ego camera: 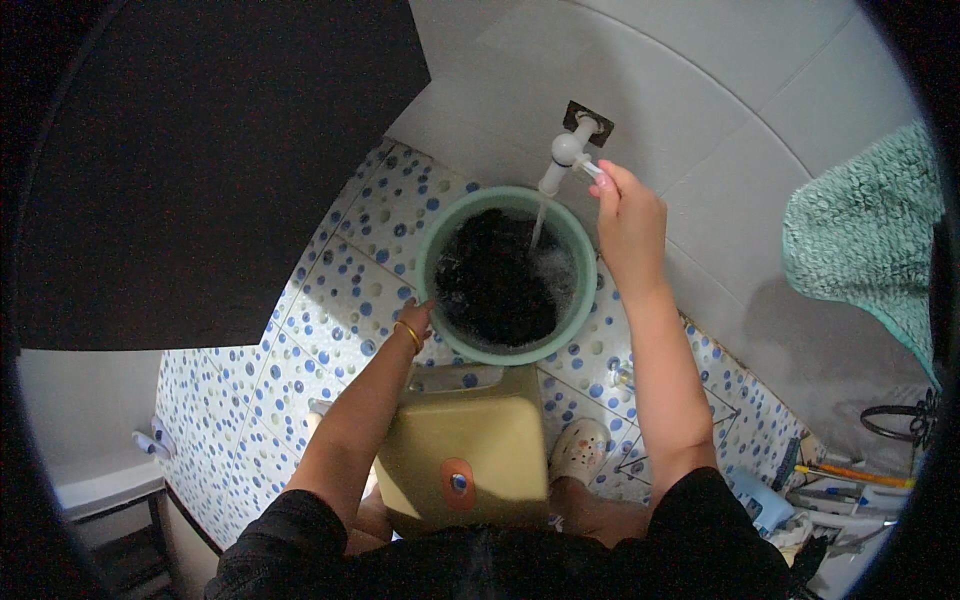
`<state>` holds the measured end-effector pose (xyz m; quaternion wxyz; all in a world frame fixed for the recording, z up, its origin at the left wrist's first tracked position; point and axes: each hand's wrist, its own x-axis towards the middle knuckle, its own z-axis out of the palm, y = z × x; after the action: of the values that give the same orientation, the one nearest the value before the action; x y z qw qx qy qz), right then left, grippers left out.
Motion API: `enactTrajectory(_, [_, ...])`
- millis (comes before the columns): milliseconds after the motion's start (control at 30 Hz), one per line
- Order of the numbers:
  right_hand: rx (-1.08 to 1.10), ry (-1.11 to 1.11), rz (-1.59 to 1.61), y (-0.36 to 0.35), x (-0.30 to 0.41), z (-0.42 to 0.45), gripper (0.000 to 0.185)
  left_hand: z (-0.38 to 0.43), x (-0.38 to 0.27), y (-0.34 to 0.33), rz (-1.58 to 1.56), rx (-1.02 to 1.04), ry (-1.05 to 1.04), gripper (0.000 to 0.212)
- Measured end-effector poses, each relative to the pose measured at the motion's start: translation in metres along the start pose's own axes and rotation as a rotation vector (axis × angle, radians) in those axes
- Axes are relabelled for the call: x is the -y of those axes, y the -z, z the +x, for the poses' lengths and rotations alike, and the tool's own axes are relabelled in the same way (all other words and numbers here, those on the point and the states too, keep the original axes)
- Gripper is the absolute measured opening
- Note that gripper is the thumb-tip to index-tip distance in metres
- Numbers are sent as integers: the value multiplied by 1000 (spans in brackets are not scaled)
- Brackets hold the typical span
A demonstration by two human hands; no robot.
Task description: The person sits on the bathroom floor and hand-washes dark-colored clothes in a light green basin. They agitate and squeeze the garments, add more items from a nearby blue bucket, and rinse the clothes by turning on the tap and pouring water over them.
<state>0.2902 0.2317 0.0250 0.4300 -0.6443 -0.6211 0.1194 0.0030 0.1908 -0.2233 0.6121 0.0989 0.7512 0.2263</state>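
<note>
A light green plastic basin point(508, 355) stands on the floor under a white wall tap point(564, 152). Water point(538, 223) runs from the spout into it. Dark, soaked material point(495, 281), perhaps cloth, lies in the basin with foam and bubbles around it. My right hand point(632, 225) pinches the tap's white lever point(591, 167) between thumb and fingers. At the basin's left side my left hand point(418, 316), with a yellow bangle at the wrist, grips the rim; its fingers are partly hidden.
A yellow plastic stool or box point(469, 442) stands between my legs, close to the basin. A clog point(580, 450) is on my right foot. A green fluffy cloth point(862, 225) hangs at the right. A blue container point(757, 501) and cleaning tools crowd the lower right. A dark panel point(187, 172) covers the upper left.
</note>
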Motion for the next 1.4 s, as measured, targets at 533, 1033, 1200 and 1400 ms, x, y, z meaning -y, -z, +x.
enactTrajectory(533, [230, -817, 36, -94, -206, -129, 52, -13, -5, -4, -112, 46, -73, 60])
enactTrajectory(1033, [-117, -806, 103, -107, -252, -151, 24, -1, 17, 2, 131, 97, -399, 32])
enactTrajectory(1200, [-40, -760, -2, -56, -208, -130, 23, -79, -14, 2, 104, 124, -328, 34])
enactTrajectory(1400, [-87, -875, 194, 9, -165, -116, 14, -131, -28, -3, 154, 225, -374, 34])
